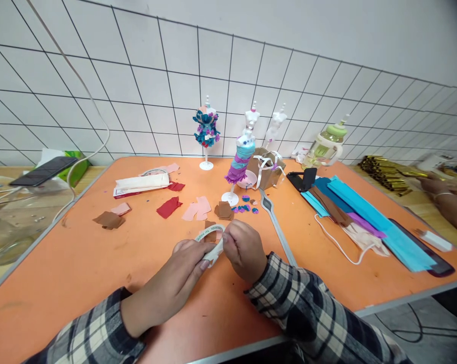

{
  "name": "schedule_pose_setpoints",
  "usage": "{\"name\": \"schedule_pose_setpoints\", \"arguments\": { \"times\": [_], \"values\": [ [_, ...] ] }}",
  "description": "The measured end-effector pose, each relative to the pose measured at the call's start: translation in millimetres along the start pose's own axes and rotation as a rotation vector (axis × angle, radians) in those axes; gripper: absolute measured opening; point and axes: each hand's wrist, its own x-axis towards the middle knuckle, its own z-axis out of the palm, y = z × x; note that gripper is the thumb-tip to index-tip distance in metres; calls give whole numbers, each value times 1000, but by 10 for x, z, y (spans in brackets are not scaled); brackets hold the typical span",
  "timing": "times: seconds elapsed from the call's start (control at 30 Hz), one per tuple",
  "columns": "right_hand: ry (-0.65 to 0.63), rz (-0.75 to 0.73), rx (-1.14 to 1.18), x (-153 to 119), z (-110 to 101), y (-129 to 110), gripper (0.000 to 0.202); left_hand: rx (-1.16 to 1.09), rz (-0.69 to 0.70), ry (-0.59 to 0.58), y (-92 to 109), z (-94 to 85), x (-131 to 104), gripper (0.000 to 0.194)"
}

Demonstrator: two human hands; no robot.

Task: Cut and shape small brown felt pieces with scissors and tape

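Observation:
A roll of white tape, printed on its inner core, is held over the orange table near the middle. My left hand grips its near side, with the thumb across the edge. At the roll's right side my right hand is closed in a pinch, apparently on the tape's end; the fingertips are partly hidden. Just beyond lie brown paper pieces, pink paper pieces and a red piece. A small dress form in blue and purple crepe paper stands behind them.
Another decorated dress form and a bare one stand at the back near a brown box. Tweezers lie right of my hands, and crepe strips farther right. A co-worker's hand shows at the right edge.

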Motion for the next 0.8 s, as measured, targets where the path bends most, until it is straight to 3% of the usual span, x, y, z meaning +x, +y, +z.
{"name": "schedule_pose_setpoints", "arguments": {
  "times": [0.17, 0.27, 0.33, 0.43, 0.5, 0.63, 0.8],
  "values": [
    [3, 129, 204, 6, 11, 95, 37, 148, 19, -7, -63, -74, -4, 38],
    [154, 283, 376, 19, -44, 195, 28, 46, -75, 26, -91, -127, -41, 42],
    [206, 189, 316, 26, -100, 230, 24, -49, -163, 48, -106, -149, -65, 41],
    [30, -208, 102, 19, -139, 192, 33, -149, -225, 64, -114, -159, -85, 38],
    [0, -355, -26, 2, -121, 138, 30, -155, -208, 50, -107, -150, -84, 37],
    [79, -389, -134, -37, -83, 91, 15, -29, -141, 14, -79, -128, -52, 37],
    [-49, -344, -69, -52, -91, 46, 18, 219, -18, -39, -34, -188, -3, 33]
  ]
}}
